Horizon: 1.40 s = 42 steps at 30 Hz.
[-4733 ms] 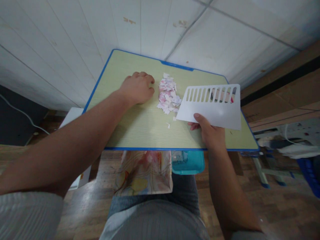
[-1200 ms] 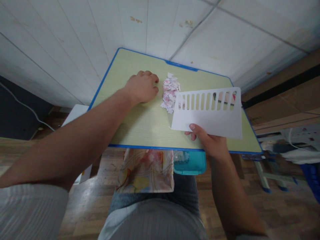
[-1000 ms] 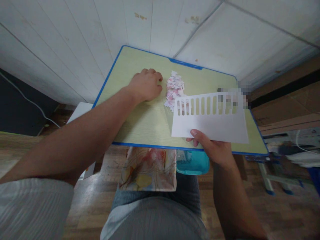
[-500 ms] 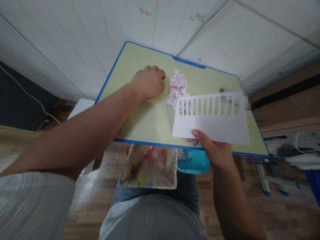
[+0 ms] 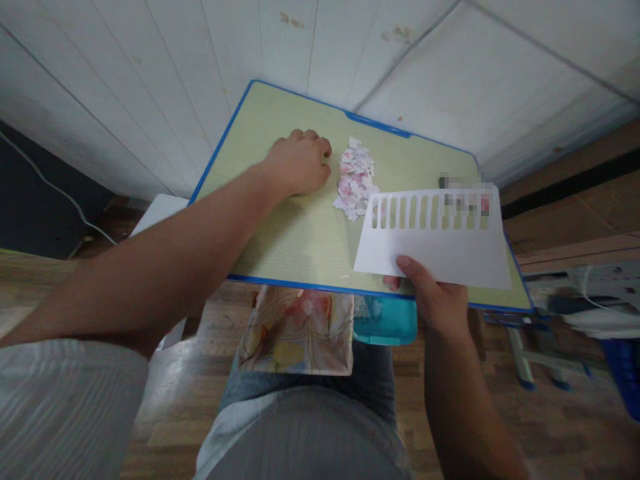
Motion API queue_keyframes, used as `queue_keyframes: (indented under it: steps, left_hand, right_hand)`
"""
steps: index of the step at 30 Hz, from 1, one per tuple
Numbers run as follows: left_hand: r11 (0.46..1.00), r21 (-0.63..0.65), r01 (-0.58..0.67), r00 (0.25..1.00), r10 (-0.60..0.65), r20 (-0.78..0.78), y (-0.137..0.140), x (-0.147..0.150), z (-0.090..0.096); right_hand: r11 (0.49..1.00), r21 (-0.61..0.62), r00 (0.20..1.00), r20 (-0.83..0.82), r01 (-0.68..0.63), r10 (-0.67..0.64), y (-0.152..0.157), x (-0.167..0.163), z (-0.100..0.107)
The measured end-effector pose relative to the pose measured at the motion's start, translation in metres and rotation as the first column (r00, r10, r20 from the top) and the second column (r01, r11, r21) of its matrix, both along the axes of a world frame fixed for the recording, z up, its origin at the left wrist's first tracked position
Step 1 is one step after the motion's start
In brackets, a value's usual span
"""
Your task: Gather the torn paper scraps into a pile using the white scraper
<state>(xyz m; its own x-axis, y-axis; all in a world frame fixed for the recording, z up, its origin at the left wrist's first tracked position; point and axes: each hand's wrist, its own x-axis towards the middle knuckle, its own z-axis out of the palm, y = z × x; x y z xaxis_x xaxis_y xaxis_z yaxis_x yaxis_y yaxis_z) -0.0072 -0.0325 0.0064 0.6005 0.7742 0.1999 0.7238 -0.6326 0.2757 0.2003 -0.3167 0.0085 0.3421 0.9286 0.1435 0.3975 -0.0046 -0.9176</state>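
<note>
My right hand (image 5: 440,303) grips a flat white slotted plate (image 5: 430,250) by its near edge, thumb on top and fingers underneath. A row of upright slots runs along the plate's far side. It is held over the right half of the pale green tabletop (image 5: 295,247). Beside the plate's left end lies a pile of torn paper scraps (image 5: 356,177), white and pink. Left of the pile, my left hand (image 5: 300,162) rests on the tabletop with its fingers curled in. Nothing shows in it, though its palm is hidden.
Under the table's near edge sit a patterned open box (image 5: 300,333) on my lap and a teal plastic bin (image 5: 390,327) with pale bits inside. A white plank wall (image 5: 280,40) stands behind the table. A blurred-out item (image 5: 465,181) lies at the far right.
My right hand has shifted the slotted plate a little to the right, uncovering more of the paper pile. My left hand has stayed in place.
</note>
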Motion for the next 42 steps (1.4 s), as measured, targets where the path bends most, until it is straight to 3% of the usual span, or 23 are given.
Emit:
queue_keyframes:
  steps: [6, 11, 18, 20, 22, 24, 26, 34, 38, 42]
  left_hand:
    - [1.000, -0.021, 0.005, 0.997, -0.003, 0.071, 0.011, 0.000, -0.012]
    - [0.999, -0.030, 0.037, 0.995, -0.034, 0.092, 0.012, -0.001, -0.008]
    - [0.997, -0.073, -0.036, 0.996, 0.041, 0.076, 0.002, 0.000, 0.004]
    - [0.997, -0.068, -0.040, 0.996, 0.045, 0.075, 0.002, 0.000, 0.004]
    - [0.997, -0.065, -0.045, 0.996, 0.049, 0.071, 0.003, 0.000, 0.002]
    - [0.997, -0.060, -0.053, 0.996, 0.057, 0.069, 0.005, 0.000, -0.002]
    - [0.997, -0.045, -0.062, 0.995, 0.065, 0.077, 0.008, 0.000, -0.008]
    - [0.999, -0.017, -0.040, 0.995, 0.042, 0.085, 0.012, -0.004, -0.017]
    - [0.998, 0.006, -0.055, 0.995, 0.055, 0.088, 0.011, -0.005, -0.018]
    - [0.999, 0.022, -0.036, 0.994, 0.033, 0.109, 0.012, -0.008, -0.023]
  right_hand:
    - [0.997, -0.052, 0.998, -0.039, 0.057, -0.059, 0.000, -0.007, 0.003]
    - [0.991, -0.115, 0.997, -0.043, -0.074, 0.070, -0.001, -0.003, 0.002]
    - [0.993, -0.034, 0.983, -0.145, -0.117, 0.111, 0.003, -0.001, -0.001]
    - [0.998, 0.022, 0.982, -0.178, -0.054, 0.057, 0.007, -0.001, -0.003]
    - [0.988, 0.117, 0.959, -0.274, 0.105, -0.070, 0.014, -0.002, -0.006]
    - [0.931, 0.195, 0.893, -0.395, 0.308, -0.213, 0.021, -0.003, -0.010]
    - [0.880, 0.212, 0.843, -0.448, 0.425, -0.299, 0.025, -0.004, -0.012]
    - [0.936, 0.070, 0.919, -0.226, 0.345, -0.322, 0.043, 0.016, -0.015]
    - [0.960, 0.019, 0.953, -0.120, 0.281, -0.277, 0.062, 0.030, -0.015]
    - [0.971, -0.034, 0.970, -0.047, 0.237, -0.239, 0.062, 0.032, -0.016]
